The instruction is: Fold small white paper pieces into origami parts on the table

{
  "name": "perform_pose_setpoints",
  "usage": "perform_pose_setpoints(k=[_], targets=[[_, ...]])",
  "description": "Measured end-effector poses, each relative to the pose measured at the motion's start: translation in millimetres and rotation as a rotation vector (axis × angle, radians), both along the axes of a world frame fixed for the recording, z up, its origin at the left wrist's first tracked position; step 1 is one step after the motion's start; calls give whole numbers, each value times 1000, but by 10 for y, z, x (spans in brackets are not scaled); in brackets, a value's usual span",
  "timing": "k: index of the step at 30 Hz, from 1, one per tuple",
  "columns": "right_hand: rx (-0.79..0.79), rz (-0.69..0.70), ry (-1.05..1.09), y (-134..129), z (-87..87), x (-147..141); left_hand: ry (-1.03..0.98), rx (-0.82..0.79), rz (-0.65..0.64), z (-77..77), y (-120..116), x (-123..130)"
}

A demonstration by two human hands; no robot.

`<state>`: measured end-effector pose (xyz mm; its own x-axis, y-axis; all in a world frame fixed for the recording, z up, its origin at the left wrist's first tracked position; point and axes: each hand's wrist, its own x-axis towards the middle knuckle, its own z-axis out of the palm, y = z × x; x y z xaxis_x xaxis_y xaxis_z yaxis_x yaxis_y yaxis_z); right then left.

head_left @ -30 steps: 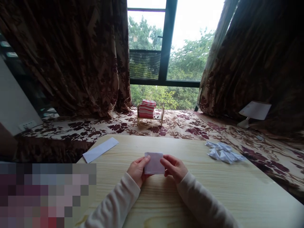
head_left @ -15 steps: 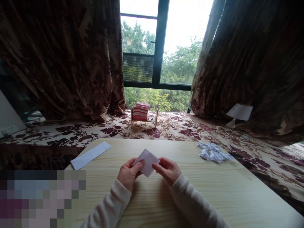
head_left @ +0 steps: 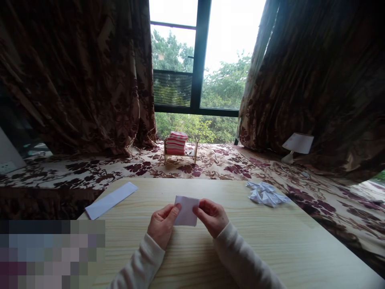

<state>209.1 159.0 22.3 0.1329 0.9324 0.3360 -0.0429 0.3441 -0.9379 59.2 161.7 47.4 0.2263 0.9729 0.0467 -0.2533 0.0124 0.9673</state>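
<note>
Between my two hands is a small white square of paper (head_left: pixel 186 212), held up just above the wooden table (head_left: pixel 270 249). My left hand (head_left: pixel 162 224) pinches its left edge, thumb on the near face. On the other side, my right hand (head_left: pixel 214 216) grips the right edge between thumb and fingers. The square's sides stand nearly upright and level. Whether it is one sheet or several folded layers, I cannot tell. A long white paper strip (head_left: pixel 111 200) lies at the table's left. Several folded white paper pieces (head_left: pixel 266 194) are heaped at the right.
Behind the table, a ledge with floral cloth (head_left: pixel 216 168) bears a small wooden rack (head_left: pixel 180 155) with folded red-and-white striped cloths (head_left: pixel 177 143). A white lamp (head_left: pixel 297 143) stands farther right. Dark curtains (head_left: pixel 90 80) flank the window (head_left: pixel 195 88).
The paper square has turned from a diamond position to one with level edges. Both hands still hold it. The whole view has shifted slightly.
</note>
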Motion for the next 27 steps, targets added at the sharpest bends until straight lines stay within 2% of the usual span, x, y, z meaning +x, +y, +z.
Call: perform_pose_setpoints(k=[3,11,27], targets=[[-3,-1,34,-9,13,-3,-24,-38,-10,-42,25,-3],[-38,46,64,-34,68,26,-80,-93,-26,-40,37,4],[-34,-51,-12,-60,156,14,-92,-146,-21,12,-6,34]])
